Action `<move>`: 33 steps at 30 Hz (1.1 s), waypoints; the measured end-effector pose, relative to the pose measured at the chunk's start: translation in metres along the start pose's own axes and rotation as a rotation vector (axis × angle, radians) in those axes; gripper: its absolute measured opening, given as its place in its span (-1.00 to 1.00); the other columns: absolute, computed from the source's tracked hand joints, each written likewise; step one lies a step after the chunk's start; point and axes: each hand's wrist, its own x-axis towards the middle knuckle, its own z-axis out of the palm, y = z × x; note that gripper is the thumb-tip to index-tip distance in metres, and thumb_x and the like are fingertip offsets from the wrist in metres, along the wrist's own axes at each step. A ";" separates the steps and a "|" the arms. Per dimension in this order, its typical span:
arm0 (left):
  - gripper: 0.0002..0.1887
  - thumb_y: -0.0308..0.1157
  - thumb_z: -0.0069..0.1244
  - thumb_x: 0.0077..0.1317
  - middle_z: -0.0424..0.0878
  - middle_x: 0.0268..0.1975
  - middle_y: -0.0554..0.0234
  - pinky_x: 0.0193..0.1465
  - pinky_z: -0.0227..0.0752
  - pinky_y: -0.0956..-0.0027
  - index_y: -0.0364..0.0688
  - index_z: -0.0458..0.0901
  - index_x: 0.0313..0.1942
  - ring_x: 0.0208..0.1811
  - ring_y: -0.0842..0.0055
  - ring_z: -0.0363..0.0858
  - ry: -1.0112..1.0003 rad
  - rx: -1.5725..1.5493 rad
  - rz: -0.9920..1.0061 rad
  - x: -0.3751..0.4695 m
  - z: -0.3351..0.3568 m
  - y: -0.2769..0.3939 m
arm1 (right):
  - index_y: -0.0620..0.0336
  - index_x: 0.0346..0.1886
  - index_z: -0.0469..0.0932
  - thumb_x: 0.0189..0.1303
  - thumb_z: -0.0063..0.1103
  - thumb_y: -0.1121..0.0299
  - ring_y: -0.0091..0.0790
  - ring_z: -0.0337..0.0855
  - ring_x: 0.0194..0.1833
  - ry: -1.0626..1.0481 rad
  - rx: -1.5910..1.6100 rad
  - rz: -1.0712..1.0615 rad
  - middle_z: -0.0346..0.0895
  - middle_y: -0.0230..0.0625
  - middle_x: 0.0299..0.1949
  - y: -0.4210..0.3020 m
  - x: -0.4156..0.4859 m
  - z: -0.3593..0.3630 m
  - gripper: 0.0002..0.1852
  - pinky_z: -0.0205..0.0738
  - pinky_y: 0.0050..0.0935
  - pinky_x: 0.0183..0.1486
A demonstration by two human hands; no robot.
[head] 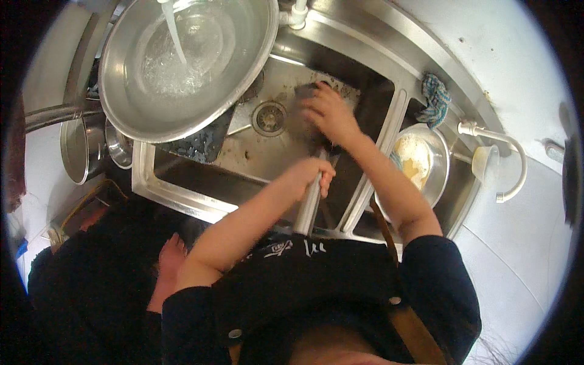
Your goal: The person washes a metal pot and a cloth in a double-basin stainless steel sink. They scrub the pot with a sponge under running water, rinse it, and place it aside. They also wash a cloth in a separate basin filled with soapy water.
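My left hand (315, 175) is closed around the metal handle (309, 207) of a dark pan (303, 123), which is blurred and partly hidden over the steel sink (246, 162). At the pan's dark surface is my right hand (333, 114), fingers bent; whether it holds something cannot be told. The sink's drain (269, 118) shows left of the pan. Up at the left, a large round metal basin (123, 105) holds water, and a stream from a tap (173, 36) falls into it.
The right-hand sink compartment holds a metal bowl of foamy yellowish liquid (413, 155). A striped cloth (433, 100) hangs at its back edge, near a curved faucet (518, 155). Metal pots (80, 150) stand at left. Another person in black clothes (96, 273) is close on my left.
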 end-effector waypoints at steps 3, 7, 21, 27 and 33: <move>-0.79 -0.40 0.04 0.26 0.37 -0.60 0.39 -0.56 0.33 0.43 -0.13 0.36 -0.49 -0.67 0.62 0.33 0.042 0.064 -0.021 -0.010 0.002 0.013 | 0.03 0.07 0.61 0.19 0.27 0.24 0.09 0.23 0.37 0.058 0.008 0.018 0.46 -0.05 0.12 0.018 -0.027 -0.001 -0.64 0.12 0.00 0.37; -0.85 -0.34 0.04 0.30 0.51 -0.45 0.25 -0.49 0.47 0.42 -0.19 0.45 -0.34 -0.56 0.53 0.49 -0.025 0.013 0.013 -0.017 -0.007 0.027 | -0.02 0.10 0.61 0.23 0.24 0.20 0.06 0.28 0.35 0.165 -0.022 0.149 0.44 0.00 0.19 0.014 -0.022 0.004 -0.63 0.17 -0.08 0.35; -0.31 -0.30 0.12 0.23 0.31 0.36 -0.02 0.28 0.38 0.09 -0.29 0.29 0.34 0.25 0.14 0.46 0.094 0.110 0.863 -0.114 -0.013 -0.010 | 0.16 -0.06 0.67 0.20 0.26 0.23 -0.04 0.57 0.07 0.537 0.196 0.391 0.61 -0.04 -0.03 0.043 0.004 0.028 -0.69 0.38 -0.27 0.16; -0.40 -0.55 0.15 0.09 0.26 0.40 0.02 0.44 0.09 0.10 -0.33 0.43 0.20 0.42 0.26 0.24 0.198 0.708 1.642 -0.080 0.011 0.012 | 0.19 -0.09 0.66 0.20 0.25 0.24 -0.07 0.59 0.00 0.486 0.164 0.401 0.63 -0.09 -0.09 0.027 0.019 0.024 -0.71 0.41 -0.28 0.11; -0.73 -0.51 0.22 0.15 0.56 -0.43 0.11 -0.35 0.50 0.35 -0.24 0.39 -0.37 -0.49 0.44 0.55 0.133 0.293 1.728 -0.068 0.029 0.060 | 0.15 -0.11 0.63 0.21 0.23 0.26 0.05 0.45 0.12 0.468 0.185 0.274 0.50 -0.05 0.06 0.011 -0.004 0.035 -0.75 0.35 -0.18 0.17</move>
